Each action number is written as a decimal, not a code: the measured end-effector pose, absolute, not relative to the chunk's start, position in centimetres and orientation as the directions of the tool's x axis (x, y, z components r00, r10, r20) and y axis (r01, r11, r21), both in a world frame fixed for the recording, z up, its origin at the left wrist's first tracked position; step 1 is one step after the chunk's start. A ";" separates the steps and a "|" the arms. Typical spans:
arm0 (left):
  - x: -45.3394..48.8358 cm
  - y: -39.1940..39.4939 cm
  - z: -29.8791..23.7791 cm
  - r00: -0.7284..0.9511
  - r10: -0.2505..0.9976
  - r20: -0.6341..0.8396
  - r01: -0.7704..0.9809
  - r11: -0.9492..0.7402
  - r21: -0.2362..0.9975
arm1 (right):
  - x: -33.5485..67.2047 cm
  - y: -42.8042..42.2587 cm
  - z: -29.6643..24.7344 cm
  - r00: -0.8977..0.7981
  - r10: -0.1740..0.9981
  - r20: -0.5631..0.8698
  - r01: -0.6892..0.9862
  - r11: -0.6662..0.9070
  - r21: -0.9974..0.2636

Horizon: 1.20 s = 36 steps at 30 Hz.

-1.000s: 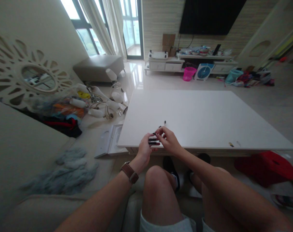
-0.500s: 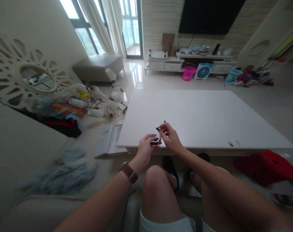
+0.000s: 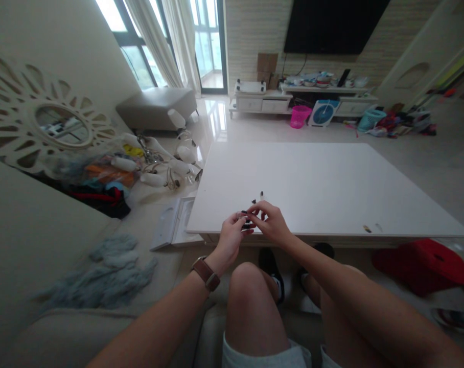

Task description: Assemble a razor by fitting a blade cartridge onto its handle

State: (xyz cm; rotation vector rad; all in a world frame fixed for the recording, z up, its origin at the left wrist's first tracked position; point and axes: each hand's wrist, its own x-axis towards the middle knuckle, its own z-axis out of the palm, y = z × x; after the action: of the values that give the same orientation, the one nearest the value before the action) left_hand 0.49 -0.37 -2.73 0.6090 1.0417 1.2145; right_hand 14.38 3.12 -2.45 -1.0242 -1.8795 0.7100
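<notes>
Both hands meet over the near edge of the white table [image 3: 304, 179]. My left hand [image 3: 234, 230] has its fingers curled around small dark pieces [image 3: 248, 226], too small to name. From the right, my right hand [image 3: 268, 220] pinches at a thin dark piece [image 3: 246, 212] by the left fingertips. Whether both hands grip that piece is hidden by the fingers. Just beyond them on the tabletop lie a small dark bit [image 3: 254, 201] and a slim white item with a dark end [image 3: 261, 194].
Two small items [image 3: 367, 229] lie near the table's front edge at right. A white open box [image 3: 165, 225] and a lamp with several white shades [image 3: 178, 166] are on the floor at left. A red cloth-like thing [image 3: 419, 266] is at right, near my legs.
My right hand has brought the small dark piece down and left against my left fingers. A small dark bit now shows on the table beyond the hands.
</notes>
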 end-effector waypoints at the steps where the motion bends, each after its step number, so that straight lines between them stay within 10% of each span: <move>1: 0.5 -0.4 -2.7 0.000 0.949 -0.314 -0.457 0.279 0.845 | 14.4 3.1 -2.5 -0.303 0.854 0.423 0.372 0.515 -0.772; 36: 0.4 -0.4 -2.1 -0.049 0.941 -0.334 -0.435 0.281 0.856 | 14.2 2.8 -2.2 -0.306 0.866 0.394 0.371 0.490 -0.789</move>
State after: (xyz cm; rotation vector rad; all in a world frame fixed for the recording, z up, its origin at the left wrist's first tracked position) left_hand 0.42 -0.39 -2.07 0.5979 1.1036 1.2314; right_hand 14.20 2.76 -2.18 -1.0286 -1.8856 0.7358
